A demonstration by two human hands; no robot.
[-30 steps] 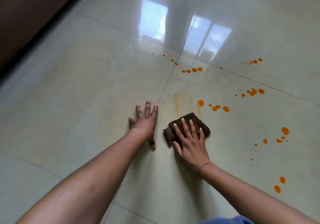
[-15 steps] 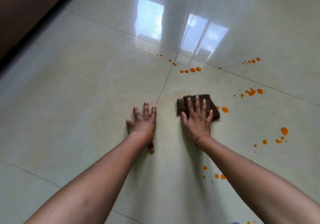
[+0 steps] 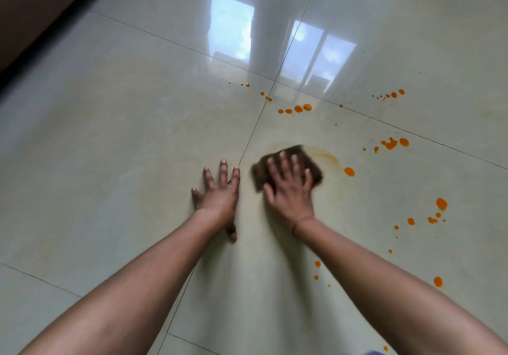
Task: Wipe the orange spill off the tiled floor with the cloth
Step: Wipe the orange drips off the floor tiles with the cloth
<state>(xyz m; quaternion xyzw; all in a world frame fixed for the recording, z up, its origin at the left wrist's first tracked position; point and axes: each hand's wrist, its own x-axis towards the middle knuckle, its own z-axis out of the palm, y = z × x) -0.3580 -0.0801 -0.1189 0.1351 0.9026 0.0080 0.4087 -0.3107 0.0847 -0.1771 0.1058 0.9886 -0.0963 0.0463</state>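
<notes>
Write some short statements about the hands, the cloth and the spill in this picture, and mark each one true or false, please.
1. The right hand presses flat on the brown cloth. True.
2. The left hand holds a second cloth. False: it rests flat on the bare floor and holds nothing.
3. The spill is fully wiped away. False: many orange spots lie on the tiles, for example an orange drop to the right of the cloth.
4. A faint orange smear shows on the tile just right of the cloth. True.
</notes>
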